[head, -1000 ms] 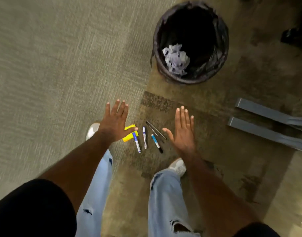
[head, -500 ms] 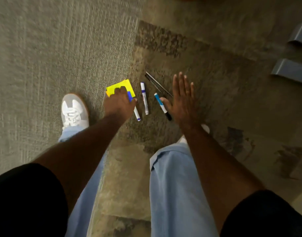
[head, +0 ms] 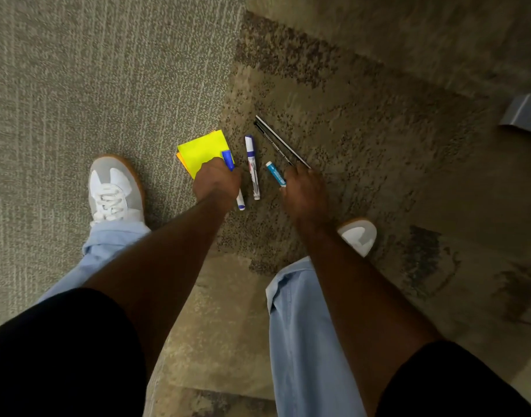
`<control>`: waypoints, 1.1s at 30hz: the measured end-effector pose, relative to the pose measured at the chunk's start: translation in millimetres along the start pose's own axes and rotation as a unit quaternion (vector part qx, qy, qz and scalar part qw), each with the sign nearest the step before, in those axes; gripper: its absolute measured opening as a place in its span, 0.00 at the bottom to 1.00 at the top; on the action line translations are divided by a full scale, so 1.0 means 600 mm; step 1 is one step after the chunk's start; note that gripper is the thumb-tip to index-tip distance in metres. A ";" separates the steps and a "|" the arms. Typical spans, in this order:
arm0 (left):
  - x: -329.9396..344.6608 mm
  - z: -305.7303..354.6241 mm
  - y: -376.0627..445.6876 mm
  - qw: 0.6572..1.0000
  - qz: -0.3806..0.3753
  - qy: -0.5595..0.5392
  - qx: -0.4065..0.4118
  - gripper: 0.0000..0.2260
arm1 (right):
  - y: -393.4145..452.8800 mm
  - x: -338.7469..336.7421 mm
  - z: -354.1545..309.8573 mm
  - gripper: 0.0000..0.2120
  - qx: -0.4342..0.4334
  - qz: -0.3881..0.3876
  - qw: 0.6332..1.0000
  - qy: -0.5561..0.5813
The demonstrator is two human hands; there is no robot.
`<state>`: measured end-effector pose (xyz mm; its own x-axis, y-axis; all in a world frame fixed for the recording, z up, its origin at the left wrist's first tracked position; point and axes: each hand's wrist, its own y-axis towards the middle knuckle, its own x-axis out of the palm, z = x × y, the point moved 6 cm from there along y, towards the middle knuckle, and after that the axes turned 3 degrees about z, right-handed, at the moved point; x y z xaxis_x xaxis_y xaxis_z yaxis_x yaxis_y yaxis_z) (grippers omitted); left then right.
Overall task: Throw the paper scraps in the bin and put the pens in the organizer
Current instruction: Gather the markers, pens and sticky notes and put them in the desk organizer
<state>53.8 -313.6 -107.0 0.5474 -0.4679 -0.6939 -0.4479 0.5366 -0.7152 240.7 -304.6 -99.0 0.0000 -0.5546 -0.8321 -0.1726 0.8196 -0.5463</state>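
Both hands have dropped from spread-open above the floor: the left hand [head: 217, 183] now curls onto the blue-capped white marker [head: 228, 159] and bright yellow paper notes [head: 202, 150] beneath it, the right hand [head: 305, 191] closing over the teal-capped marker [head: 275, 173], so pickup is starting.

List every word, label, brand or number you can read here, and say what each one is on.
None can be read for certain.
Middle marker: a red and dark printed label on the white barrel, too blurred to read.
Teal marker: white lettering near the right hand, too small and partly covered.
Blue-capped marker under the left hand: no print shows.
Yellow paper: blank.
Two thin dark pens: no legible marks.
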 end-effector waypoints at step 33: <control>0.006 0.047 0.011 0.940 -0.115 -0.309 0.082 0.12 | -0.004 -0.068 -0.053 0.08 -0.101 0.043 0.965 0.239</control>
<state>72.6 -292.0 -111.9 0.9459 -0.1145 -0.3035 -0.1789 0.5962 -0.7826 209.6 -288.4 -60.9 -0.4686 -0.5277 -0.7085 -0.3401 0.8480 -0.4066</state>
